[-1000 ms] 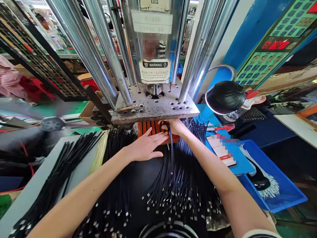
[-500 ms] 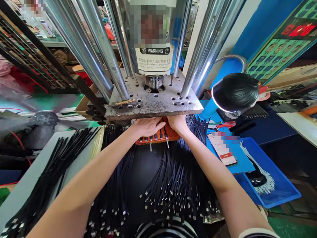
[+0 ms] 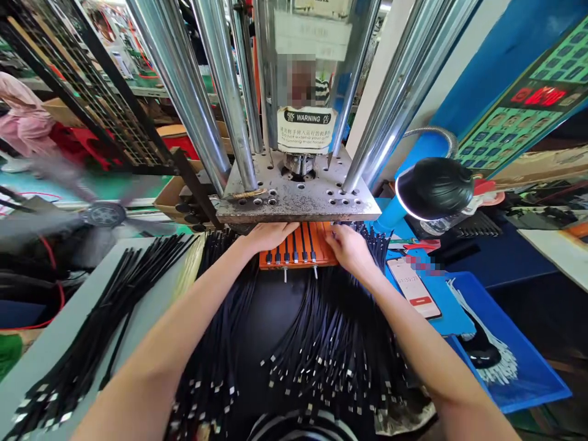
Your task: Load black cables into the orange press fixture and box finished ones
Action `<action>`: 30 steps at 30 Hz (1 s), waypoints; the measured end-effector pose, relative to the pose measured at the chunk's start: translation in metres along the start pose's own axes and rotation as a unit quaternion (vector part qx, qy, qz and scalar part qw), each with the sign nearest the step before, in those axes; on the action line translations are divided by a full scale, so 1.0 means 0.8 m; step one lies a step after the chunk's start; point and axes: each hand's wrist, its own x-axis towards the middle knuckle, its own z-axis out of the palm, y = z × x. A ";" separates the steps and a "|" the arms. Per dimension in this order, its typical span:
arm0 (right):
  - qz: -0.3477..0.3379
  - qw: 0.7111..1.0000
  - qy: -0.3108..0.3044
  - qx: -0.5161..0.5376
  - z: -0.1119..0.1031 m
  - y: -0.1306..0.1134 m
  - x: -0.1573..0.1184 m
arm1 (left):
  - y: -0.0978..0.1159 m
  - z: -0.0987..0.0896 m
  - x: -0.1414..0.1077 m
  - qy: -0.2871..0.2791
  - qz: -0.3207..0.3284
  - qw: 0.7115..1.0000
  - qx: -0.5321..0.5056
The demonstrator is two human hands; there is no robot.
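An orange fixture block (image 3: 305, 262) sits beneath the steel press plate (image 3: 301, 210), with several black cables (image 3: 295, 248) side by side in its slots. Two metal pins stick out of its front. My left hand (image 3: 269, 236) lies flat across the block's back left part, fingers stretched out close under the plate's front edge. At the block's right end is my right hand (image 3: 351, 246), its thumb over the orange top and its fingers bent around the end. Those fingertips are partly hidden.
Black cable bundles (image 3: 331, 337) hang at the front, with more on a pale board (image 3: 41, 361) at left. A fan (image 3: 103, 214) spins beyond it. Lamp (image 3: 434, 187), phone (image 3: 413, 285) and blue tray (image 3: 542, 392) are at right. Steel columns (image 3: 229, 92) rise above the plate.
My right hand has shifted right to the block's end, and my left hand has drawn back from its middle, uncovering the cables in the slots. The view has moved slightly.
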 end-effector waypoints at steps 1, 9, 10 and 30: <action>0.029 0.999 -0.011 -0.041 -0.002 0.012 -0.021 | -0.010 0.000 -0.021 0.015 -0.031 0.999 0.034; 0.186 0.960 -0.154 -0.144 -0.004 0.046 -0.080 | -0.050 0.029 -0.120 -0.107 -0.212 0.944 0.230; 0.191 0.966 -0.135 -0.114 -0.005 0.045 -0.077 | -0.051 0.028 -0.117 -0.116 -0.213 0.945 0.220; -0.089 0.836 0.136 0.524 -0.062 -0.112 -0.082 | 0.108 -0.093 -0.105 0.005 0.172 0.932 -0.318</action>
